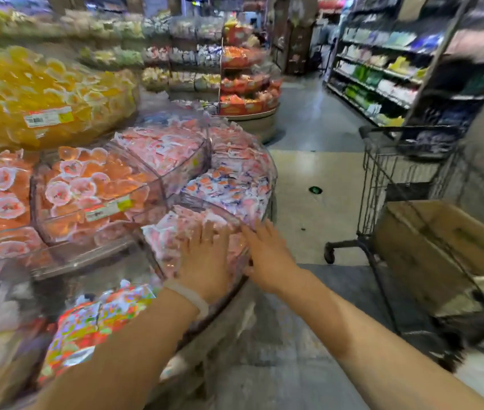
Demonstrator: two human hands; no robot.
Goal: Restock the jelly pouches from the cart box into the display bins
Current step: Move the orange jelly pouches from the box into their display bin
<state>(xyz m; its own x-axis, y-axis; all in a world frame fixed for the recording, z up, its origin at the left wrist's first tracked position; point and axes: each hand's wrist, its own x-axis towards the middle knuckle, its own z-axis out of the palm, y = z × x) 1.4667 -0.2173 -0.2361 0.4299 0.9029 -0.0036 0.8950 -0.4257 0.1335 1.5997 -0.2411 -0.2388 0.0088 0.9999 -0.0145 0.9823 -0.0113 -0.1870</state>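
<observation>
Left hand [205, 261]: my fingers lie flat and straight on the pink jelly pouches [172, 232].
Right hand [267, 255]: fingers straight against the bin rim [243, 279].
Cart box [441, 241]: right, apart.

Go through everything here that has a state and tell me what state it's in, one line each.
Left hand: fingers straight, pressing flat on the pink jelly pouches.
Right hand: fingers straight, resting at the bin rim.
Near display bin: filled with pink pouches.
Cardboard box: open at the top, sitting in the cart; contents not visible.
Orange jelly bin: full.
</observation>
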